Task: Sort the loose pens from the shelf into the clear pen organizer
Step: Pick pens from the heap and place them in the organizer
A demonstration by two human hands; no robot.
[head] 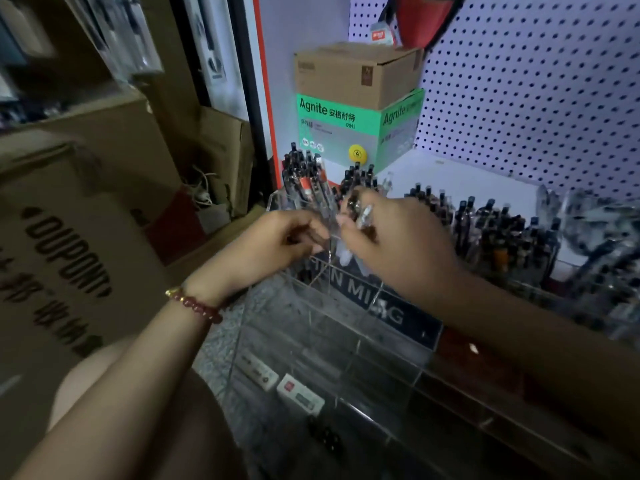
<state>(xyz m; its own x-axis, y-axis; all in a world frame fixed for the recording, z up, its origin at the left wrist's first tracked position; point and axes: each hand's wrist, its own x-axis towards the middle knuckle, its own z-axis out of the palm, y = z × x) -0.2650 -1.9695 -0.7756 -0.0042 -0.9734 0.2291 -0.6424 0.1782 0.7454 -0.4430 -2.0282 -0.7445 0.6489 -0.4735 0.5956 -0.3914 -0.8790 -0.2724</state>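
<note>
Blur smears the pens (362, 214) pinched in the right hand (398, 244), their number unreadable. What the left hand (277, 240) grips is unclear. Below the fingers, the right wrist hides some lettering on the label (398, 315).

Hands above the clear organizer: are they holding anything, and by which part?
The right hand grips a few clear-barrelled pens around their middles. Whether the curled left hand pinches anything cannot be told.

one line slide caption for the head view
Right hand grips pens above the clear pen organizer, left hand alongside.
</note>
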